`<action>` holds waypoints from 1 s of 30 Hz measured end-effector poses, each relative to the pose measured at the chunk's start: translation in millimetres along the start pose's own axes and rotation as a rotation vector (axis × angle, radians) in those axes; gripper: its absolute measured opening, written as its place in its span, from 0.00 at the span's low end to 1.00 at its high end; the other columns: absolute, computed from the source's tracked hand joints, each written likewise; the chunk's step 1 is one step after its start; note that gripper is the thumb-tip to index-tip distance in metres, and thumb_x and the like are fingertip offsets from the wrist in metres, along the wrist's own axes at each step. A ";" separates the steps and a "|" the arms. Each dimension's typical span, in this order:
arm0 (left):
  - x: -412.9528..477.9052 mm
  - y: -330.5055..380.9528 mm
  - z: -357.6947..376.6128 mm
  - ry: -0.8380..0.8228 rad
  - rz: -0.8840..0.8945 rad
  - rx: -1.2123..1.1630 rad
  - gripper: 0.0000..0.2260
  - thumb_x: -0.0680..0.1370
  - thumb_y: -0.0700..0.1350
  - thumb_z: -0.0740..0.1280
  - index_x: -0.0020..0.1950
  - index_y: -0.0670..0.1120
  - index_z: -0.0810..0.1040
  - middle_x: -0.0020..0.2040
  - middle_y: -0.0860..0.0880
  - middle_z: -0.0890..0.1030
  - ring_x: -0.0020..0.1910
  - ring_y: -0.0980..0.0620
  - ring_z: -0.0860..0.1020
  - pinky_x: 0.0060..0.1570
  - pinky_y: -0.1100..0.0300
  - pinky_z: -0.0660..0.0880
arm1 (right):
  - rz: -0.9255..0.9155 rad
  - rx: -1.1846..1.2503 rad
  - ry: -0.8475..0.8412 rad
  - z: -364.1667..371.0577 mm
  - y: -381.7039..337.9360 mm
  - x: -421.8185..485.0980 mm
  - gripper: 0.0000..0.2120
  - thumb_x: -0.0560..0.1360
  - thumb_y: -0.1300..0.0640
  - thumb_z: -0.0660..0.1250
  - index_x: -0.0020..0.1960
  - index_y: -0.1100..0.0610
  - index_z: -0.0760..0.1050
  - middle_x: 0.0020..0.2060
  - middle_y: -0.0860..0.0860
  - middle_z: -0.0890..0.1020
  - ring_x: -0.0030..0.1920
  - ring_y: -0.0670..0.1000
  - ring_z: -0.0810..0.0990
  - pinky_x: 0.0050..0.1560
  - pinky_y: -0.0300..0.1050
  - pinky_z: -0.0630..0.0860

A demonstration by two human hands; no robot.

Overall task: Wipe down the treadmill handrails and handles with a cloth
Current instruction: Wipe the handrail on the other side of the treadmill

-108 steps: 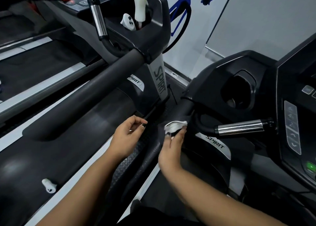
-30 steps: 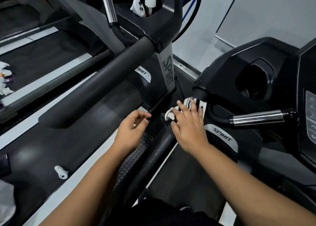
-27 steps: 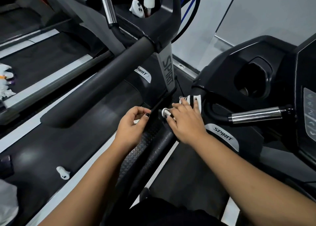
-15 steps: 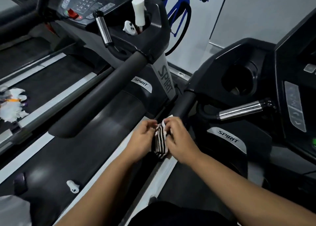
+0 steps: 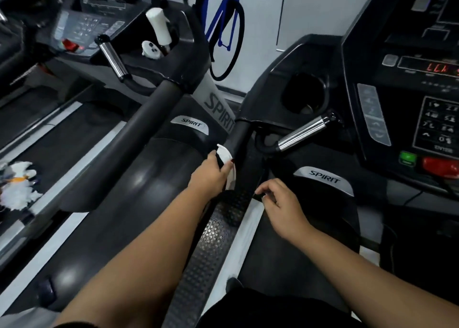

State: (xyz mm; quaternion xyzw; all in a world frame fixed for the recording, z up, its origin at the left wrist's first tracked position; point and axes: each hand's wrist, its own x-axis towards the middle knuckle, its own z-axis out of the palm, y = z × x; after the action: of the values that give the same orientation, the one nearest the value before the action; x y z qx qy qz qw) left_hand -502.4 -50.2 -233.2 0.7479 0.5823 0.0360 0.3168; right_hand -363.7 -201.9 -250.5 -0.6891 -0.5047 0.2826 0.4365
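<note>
My left hand point(image 5: 210, 175) grips the white striped cloth point(image 5: 227, 159) against the left side of the black padded handrail point(image 5: 239, 139) of the right treadmill. Most of the cloth is hidden under the fingers. My right hand point(image 5: 280, 201) hovers just right of the handrail, lower down, its fingers loosely curled and holding nothing. The chrome pulse handle point(image 5: 304, 134) juts out past the rail towards the console.
The left treadmill's long black handrail point(image 5: 129, 139) runs diagonally beside me, with its own chrome handle point(image 5: 113, 59). A white spray bottle point(image 5: 159, 29) stands in its cup holder. The right console point(image 5: 427, 104) has a keypad and red stop button. White rags point(image 5: 17, 186) lie far left.
The cloth has passed from both hands into my left hand, which moved up the handrail. My right hand has let go and dropped to the right of the rail.
</note>
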 end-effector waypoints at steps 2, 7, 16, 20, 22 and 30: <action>-7.2 -5.6 0.3 0.034 0.006 0.016 0.35 0.79 0.64 0.58 0.79 0.46 0.55 0.72 0.43 0.71 0.68 0.40 0.71 0.63 0.48 0.68 | 0.017 0.017 -0.008 -2.8 1.9 -5.0 0.12 0.75 0.69 0.61 0.47 0.55 0.78 0.46 0.45 0.77 0.46 0.43 0.76 0.49 0.36 0.73; -36.8 -35.9 -2.2 -0.031 -0.088 0.092 0.31 0.75 0.70 0.58 0.65 0.47 0.67 0.59 0.46 0.79 0.56 0.42 0.78 0.54 0.49 0.73 | 0.075 0.077 0.006 -8.1 12.3 -18.3 0.12 0.75 0.69 0.61 0.46 0.54 0.78 0.45 0.44 0.78 0.46 0.42 0.76 0.47 0.31 0.71; -119.3 -92.2 0.9 -0.117 -0.213 0.254 0.28 0.77 0.66 0.61 0.66 0.46 0.64 0.62 0.44 0.76 0.57 0.41 0.77 0.55 0.48 0.74 | 0.118 0.162 -0.015 -5.0 16.8 -22.8 0.13 0.76 0.68 0.60 0.44 0.52 0.77 0.43 0.46 0.78 0.38 0.39 0.74 0.39 0.29 0.68; -144.8 -94.1 20.7 0.096 0.022 0.409 0.39 0.79 0.56 0.65 0.80 0.42 0.48 0.78 0.43 0.58 0.75 0.42 0.62 0.71 0.50 0.63 | 0.117 0.162 -0.015 -8.7 20.3 -24.8 0.15 0.76 0.68 0.61 0.43 0.49 0.77 0.44 0.47 0.79 0.41 0.37 0.75 0.42 0.27 0.68; -141.4 -89.2 25.1 0.133 0.090 0.491 0.40 0.79 0.54 0.65 0.80 0.41 0.44 0.80 0.43 0.51 0.77 0.42 0.58 0.73 0.52 0.58 | 0.117 0.148 -0.022 -10.2 21.3 -26.7 0.14 0.76 0.68 0.60 0.44 0.50 0.77 0.44 0.47 0.79 0.41 0.37 0.75 0.42 0.26 0.68; -69.3 -36.1 23.2 0.169 -0.077 0.380 0.31 0.76 0.58 0.68 0.70 0.40 0.63 0.63 0.41 0.75 0.60 0.39 0.76 0.55 0.48 0.73 | 0.135 0.125 -0.031 -19.5 24.9 -30.3 0.15 0.77 0.66 0.61 0.43 0.47 0.76 0.46 0.48 0.80 0.44 0.46 0.78 0.46 0.36 0.73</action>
State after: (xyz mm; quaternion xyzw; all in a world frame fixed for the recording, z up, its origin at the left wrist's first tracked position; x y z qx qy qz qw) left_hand -545.3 -117.7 -248.4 0.7658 0.6311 -0.0242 0.1213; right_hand -346.4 -239.4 -265.2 -0.6885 -0.4451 0.3529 0.4509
